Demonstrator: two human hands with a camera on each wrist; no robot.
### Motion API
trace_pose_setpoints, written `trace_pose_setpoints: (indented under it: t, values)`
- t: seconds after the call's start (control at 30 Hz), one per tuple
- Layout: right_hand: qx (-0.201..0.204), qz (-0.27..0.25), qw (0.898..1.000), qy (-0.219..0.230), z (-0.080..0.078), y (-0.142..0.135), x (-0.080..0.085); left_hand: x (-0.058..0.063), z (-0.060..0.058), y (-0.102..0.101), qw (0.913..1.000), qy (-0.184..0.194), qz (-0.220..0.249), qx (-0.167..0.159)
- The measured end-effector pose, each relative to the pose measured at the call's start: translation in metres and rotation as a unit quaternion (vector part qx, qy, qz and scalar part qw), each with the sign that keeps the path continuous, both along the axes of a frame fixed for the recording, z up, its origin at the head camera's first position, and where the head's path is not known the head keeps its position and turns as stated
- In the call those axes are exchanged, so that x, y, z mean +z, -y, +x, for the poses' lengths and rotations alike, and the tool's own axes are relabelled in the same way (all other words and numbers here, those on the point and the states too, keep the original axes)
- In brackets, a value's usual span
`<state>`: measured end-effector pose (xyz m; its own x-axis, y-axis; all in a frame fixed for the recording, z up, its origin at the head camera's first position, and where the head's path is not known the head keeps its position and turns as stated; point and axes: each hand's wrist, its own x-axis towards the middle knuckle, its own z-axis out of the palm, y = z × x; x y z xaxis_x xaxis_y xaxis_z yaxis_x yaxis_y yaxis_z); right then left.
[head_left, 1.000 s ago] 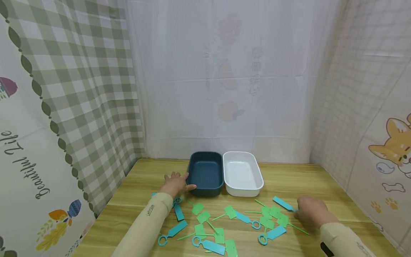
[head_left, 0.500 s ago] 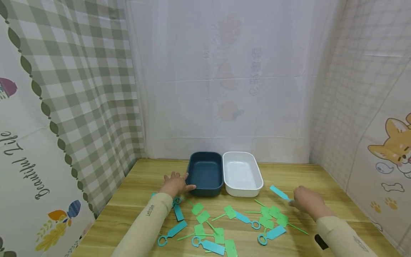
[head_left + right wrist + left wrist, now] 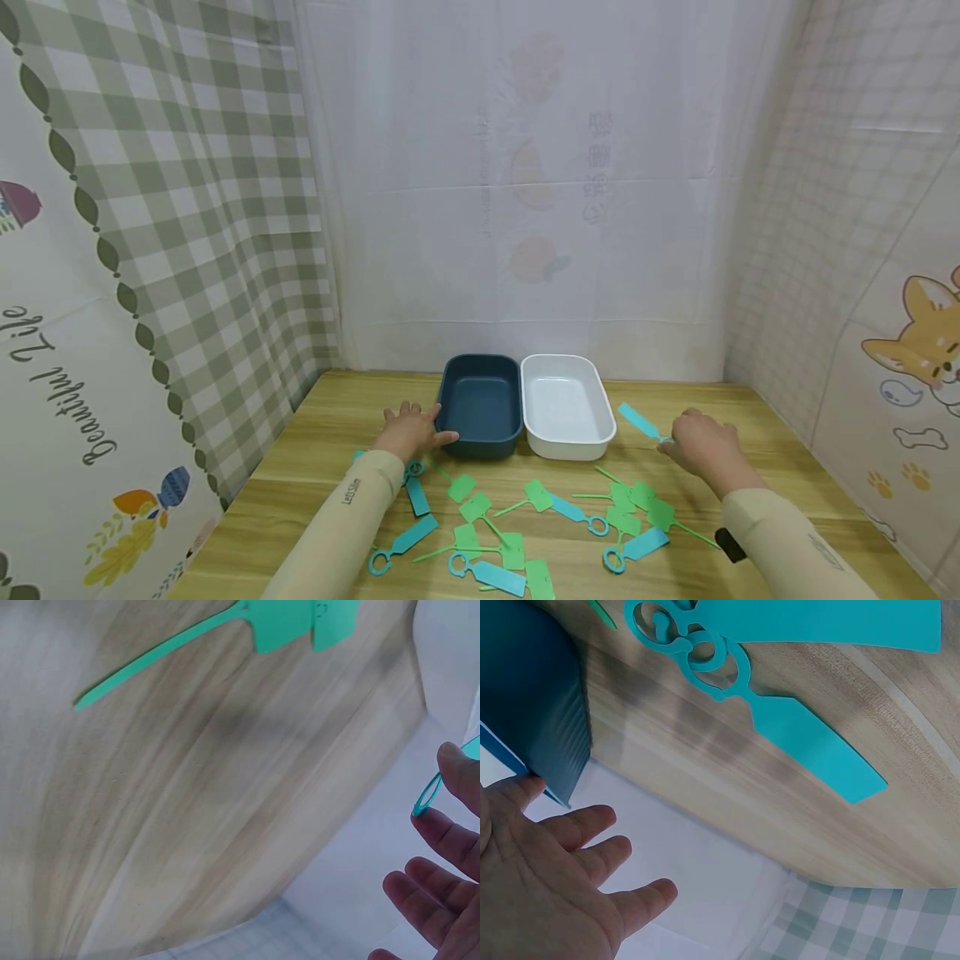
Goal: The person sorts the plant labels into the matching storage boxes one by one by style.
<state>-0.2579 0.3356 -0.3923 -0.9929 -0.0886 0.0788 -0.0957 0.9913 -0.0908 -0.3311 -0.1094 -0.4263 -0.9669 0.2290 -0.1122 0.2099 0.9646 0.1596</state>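
Note:
My right hand (image 3: 703, 448) pinches a blue plant tag (image 3: 637, 420) by its ring end between thumb and forefinger. The tag's flat blade points toward the white bin (image 3: 572, 448). In the right wrist view the ring (image 3: 427, 796) shows between the fingertips, while the other fingers are spread. My left hand (image 3: 408, 432) lies with spread fingers at the left side of the dark blue bin (image 3: 486, 448), a fingertip touching its rim in the left wrist view. Beside that hand, several blue ring tags (image 3: 817, 746) lie on the wood.
Several green tags with thin stems (image 3: 537, 495) and blue ring tags (image 3: 491, 577) are scattered over the wooden table (image 3: 352, 396). The two bins stand side by side at the back, before a white curtain (image 3: 420, 250). A checked cloth (image 3: 247, 208) hangs at the left.
My right hand has moved forward and left, carrying the blue plant tag from near the green tags toward the white bin. The left hand has stayed in place.

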Motion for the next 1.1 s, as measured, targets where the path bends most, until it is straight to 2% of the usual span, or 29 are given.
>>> trace_pose_setpoints:
  t: [0.63,1.1]
  values:
    - [0.009,0.011,0.999,-0.033,-0.022,0.054,0.004,0.001,0.002,0.0,1.0,0.004,0.002,0.003]
    - [0.014,0.026,0.998,-0.047,-0.036,0.083,-0.006,0.002,0.003,-0.001,1.0,-0.001,-0.002,0.002]
